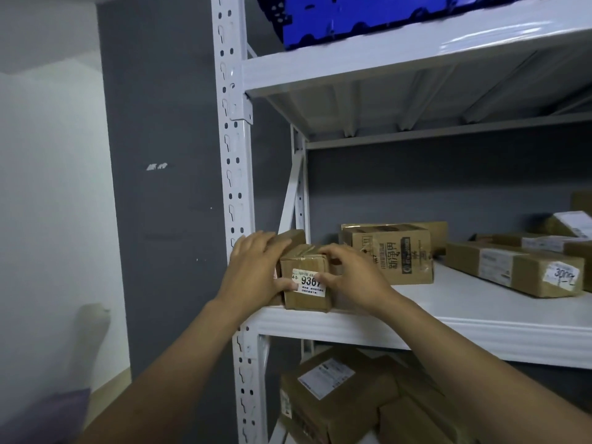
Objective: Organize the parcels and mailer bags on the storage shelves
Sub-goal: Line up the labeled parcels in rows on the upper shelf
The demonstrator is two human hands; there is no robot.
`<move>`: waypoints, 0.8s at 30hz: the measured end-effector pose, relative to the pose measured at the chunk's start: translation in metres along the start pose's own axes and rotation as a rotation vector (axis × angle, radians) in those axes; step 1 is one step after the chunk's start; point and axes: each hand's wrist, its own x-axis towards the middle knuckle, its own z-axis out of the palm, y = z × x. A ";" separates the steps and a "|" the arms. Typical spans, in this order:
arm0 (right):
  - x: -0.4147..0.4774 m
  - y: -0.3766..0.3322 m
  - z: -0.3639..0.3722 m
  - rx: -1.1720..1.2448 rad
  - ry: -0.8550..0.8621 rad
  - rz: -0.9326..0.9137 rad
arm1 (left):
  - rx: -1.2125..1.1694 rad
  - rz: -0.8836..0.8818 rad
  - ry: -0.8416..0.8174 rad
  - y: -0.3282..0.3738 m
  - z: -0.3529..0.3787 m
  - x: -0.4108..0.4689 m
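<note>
Shelving partly sorted, one small box in hand

White metal shelving rack (229, 155) carries brown cardboard parcels (512, 270) scattered loosely along its middle shelf (448, 302), with lower parcels (330, 389) heaped beneath. Much tidying looks left to do. The small brown cardboard box with a white 9367 label (306, 283) stands at that shelf's left front edge. The left hand (256, 267) and right hand (355, 277) clasp it, thumbs on its front.

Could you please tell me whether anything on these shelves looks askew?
The flat brown cardboard box with a handwritten white label lies skewed to the front edge of the white metal shelf. On the level below, brown cardboard parcels are piled tilted. The small labelled brown box gripped by the left hand and right hand looks undamaged.
</note>
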 end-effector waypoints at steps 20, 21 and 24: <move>0.005 0.064 -0.072 -0.465 -0.002 -0.058 | -0.050 0.174 -0.040 0.068 0.004 0.059; 0.006 0.075 -0.080 -0.497 0.006 -0.039 | -0.068 0.170 -0.051 0.078 0.008 0.067; 0.008 0.110 -0.101 -0.543 -0.024 0.043 | -0.112 0.121 -0.144 0.106 0.032 0.093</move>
